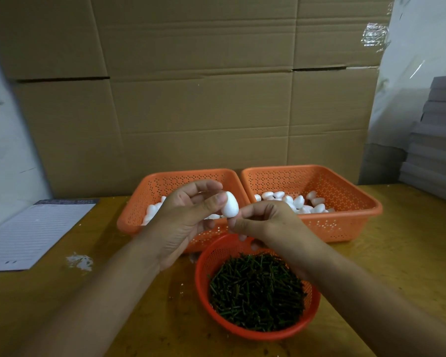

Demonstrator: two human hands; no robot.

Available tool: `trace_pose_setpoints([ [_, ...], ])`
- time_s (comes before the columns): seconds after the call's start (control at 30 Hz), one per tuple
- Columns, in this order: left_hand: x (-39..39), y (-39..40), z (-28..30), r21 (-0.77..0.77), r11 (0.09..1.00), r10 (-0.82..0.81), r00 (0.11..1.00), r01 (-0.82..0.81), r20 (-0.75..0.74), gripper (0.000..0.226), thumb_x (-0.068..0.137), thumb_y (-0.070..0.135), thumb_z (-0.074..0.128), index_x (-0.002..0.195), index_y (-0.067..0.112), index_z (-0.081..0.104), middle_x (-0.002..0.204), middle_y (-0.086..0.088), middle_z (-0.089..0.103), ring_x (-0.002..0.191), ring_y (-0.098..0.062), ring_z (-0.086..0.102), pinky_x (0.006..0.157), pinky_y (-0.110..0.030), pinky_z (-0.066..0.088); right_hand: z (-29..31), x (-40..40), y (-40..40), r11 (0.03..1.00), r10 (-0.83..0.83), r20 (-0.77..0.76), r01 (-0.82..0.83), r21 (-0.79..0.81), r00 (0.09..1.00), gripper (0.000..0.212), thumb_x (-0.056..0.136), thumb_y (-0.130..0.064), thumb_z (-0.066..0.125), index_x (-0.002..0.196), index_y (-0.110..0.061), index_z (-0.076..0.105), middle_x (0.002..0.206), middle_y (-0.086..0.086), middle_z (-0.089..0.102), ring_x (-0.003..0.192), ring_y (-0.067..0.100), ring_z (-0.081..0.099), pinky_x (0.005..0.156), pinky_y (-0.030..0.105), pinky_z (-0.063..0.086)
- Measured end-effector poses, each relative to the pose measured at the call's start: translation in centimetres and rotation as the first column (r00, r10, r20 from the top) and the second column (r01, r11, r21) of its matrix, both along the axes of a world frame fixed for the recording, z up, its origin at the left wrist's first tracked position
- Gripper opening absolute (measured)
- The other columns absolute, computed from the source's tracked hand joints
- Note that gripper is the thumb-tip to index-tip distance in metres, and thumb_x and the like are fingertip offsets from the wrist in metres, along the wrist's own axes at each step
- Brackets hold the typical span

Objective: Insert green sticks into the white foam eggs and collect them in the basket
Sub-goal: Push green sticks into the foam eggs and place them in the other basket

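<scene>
Landmark: round stick basket point(204, 264), nearest us on the table point(397, 253) — all places below are given rel. to it.
Egg in hand: we hold one white foam egg point(230, 204) above and just behind the stick basket, narrow end up.
Left hand point(183, 215): thumb and curled fingers pinch the egg from its left side — gripping it.
Right hand point(265, 222): fingers curled tight at the egg's lower end, tips touching it; whether a stick sits in that pinch we can't tell, it's hidden by the fingers.
Green sticks point(255, 292): heaped inside the round basket, below both hands.
Other eggs point(301, 202): loose in the right orange tray point(345, 228) behind the stick basket; more in the left orange tray point(139, 210), behind-left, partly hidden by our left hand.
Step, as we judge it: seating a stick into the egg's base.
How to do it well: we keep the left pinch light, since foam likely dents; we aim the stick along the egg's long axis, centred on the base; we push straight w/o wobble so the hole stays snug.
Risk: an angled push may break out the side or snap the stick.
Which tray collects: can't tell from here.
</scene>
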State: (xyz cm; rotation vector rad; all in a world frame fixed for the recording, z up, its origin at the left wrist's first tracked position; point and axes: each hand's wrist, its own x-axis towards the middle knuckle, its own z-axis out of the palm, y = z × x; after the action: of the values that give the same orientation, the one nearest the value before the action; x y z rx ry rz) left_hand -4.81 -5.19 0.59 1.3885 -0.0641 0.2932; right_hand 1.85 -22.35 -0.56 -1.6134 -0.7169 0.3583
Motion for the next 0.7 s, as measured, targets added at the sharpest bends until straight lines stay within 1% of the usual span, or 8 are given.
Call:
trace_pose_setpoints([
  [0.07, 0.03, -0.06, -0.09, 0.006, 1.000, 0.002, 1.000, -0.002, 0.004, 0.033, 0.071, 0.027, 0.079, 0.100, 0.020, 0.068, 0.109, -0.014, 0.074, 0.088, -0.015, 0.067, 0.061, -0.021, 0.052, -0.16, -0.12, 0.13, 1.000, 0.021, 0.001, -0.021, -0.004, 1.000, 0.008, 0.086, -0.017, 0.076, 0.079, -0.015, 0.077, 0.071, 0.000, 0.070, 0.063, 0.004, 0.061, 0.052, 0.017, 0.047],
  [0.13, 0.08, -0.04, -0.19, 0.007, 1.000, 0.015, 1.000, -0.015, 0.008, 0.030, 0.070, 0.028, 0.080, 0.098, 0.021, 0.069, 0.111, -0.015, 0.074, 0.088, -0.016, 0.068, 0.061, -0.021, 0.052, -0.31, -0.20, 0.24, 1.000, 0.022, -0.006, -0.022, 0.018, 1.000, 0.008, 0.086, -0.017, 0.076, 0.079, -0.014, 0.077, 0.066, -0.002, 0.067, 0.060, 0.002, 0.060, 0.051, 0.017, 0.046],
  [0.2, 0.17, 0.04, -0.28, 0.004, 1.000, 0.023, 1.000, -0.023, 0.014, 0.024, 0.071, 0.027, 0.081, 0.093, 0.026, 0.073, 0.108, -0.014, 0.074, 0.086, -0.015, 0.068, 0.061, -0.022, 0.053, -0.40, -0.16, 0.33, 0.999, -0.007, -0.020, 0.008, 0.051, 1.000, 0.009, 0.086, -0.016, 0.076, 0.080, -0.009, 0.076, 0.062, -0.004, 0.065, 0.056, 0.003, 0.058, 0.049, 0.017, 0.045],
  [0.27, 0.21, 0.16, -0.35, 0.013, 1.000, 0.014, 1.000, -0.014, 0.024, 0.020, 0.071, 0.026, 0.084, 0.089, 0.030, 0.076, 0.102, -0.008, 0.075, 0.083, -0.013, 0.068, 0.061, -0.021, 0.052, -0.41, -0.04, 0.36, 0.996, -0.052, -0.023, 0.054, 0.072, 0.998, 0.013, 0.085, -0.017, 0.077, 0.084, -0.004, 0.075, 0.060, -0.001, 0.062, 0.053, 0.005, 0.055, 0.048, 0.018, 0.044],
  [0.33, 0.21, 0.24, -0.39, 0.033, 0.999, 0.002, 1.000, -0.003, 0.029, 0.022, 0.071, 0.024, 0.084, 0.091, 0.030, 0.076, 0.100, -0.002, 0.075, 0.082, -0.011, 0.069, 0.061, -0.021, 0.053, -0.37, 0.06, 0.34, 0.993, -0.090, -0.019, 0.091, 0.080, 0.996, 0.016, 0.084, -0.017, 0.078, 0.086, -0.001, 0.074, 0.059, 0.001, 0.061, 0.051, 0.007, 0.053, 0.047, 0.019, 0.043],
  [0.47, 0.29, 0.00, -0.51, 0.101, 0.995, 0.021, 1.000, -0.022, 0.017, 0.030, 0.066, 0.024, 0.088, 0.091, 0.033, 0.076, 0.103, -0.002, 0.075, 0.081, -0.010, 0.068, 0.061, -0.020, 0.052, -0.32, 0.00, 0.47, 0.988, -0.121, 0.013, 0.120, 0.098, 0.993, 0.015, 0.083, -0.012, 0.079, 0.083, 0.002, 0.074, 0.056, -0.002, 0.061, 0.049, 0.006, 0.051, 0.047, 0.018, 0.041],
  [0.6, 0.35, -0.16, -0.63, 0.163, 0.986, 0.025, 1.000, -0.027, 0.014, 0.036, 0.069, 0.020, 0.082, 0.103, 0.021, 0.069, 0.111, -0.010, 0.075, 0.082, -0.013, 0.068, 0.064, -0.021, 0.051, -0.42, -0.09, 0.67, 0.985, -0.140, 0.064, 0.133, 0.106, 0.988, 0.011, 0.082, -0.010, 0.080, 0.079, 0.000, 0.074, 0.051, -0.008, 0.060, 0.044, 0.001, 0.048, 0.045, 0.014, 0.037],
  [0.7, 0.34, -0.09, -0.69, 0.181, 0.983, 0.026, 1.000, -0.028, 0.016, 0.036, 0.070, 0.020, 0.081, 0.104, 0.018, 0.069, 0.111, -0.012, 0.075, 0.082, -0.013, 0.067, 0.065, -0.022, 0.051, -0.46, -0.16, 0.68, 0.986, -0.141, 0.093, 0.132, 0.105, 0.986, 0.012, 0.083, -0.011, 0.080, 0.078, -0.001, 0.074, 0.050, -0.010, 0.060, 0.044, -0.002, 0.048, 0.046, 0.014, 0.037],
])
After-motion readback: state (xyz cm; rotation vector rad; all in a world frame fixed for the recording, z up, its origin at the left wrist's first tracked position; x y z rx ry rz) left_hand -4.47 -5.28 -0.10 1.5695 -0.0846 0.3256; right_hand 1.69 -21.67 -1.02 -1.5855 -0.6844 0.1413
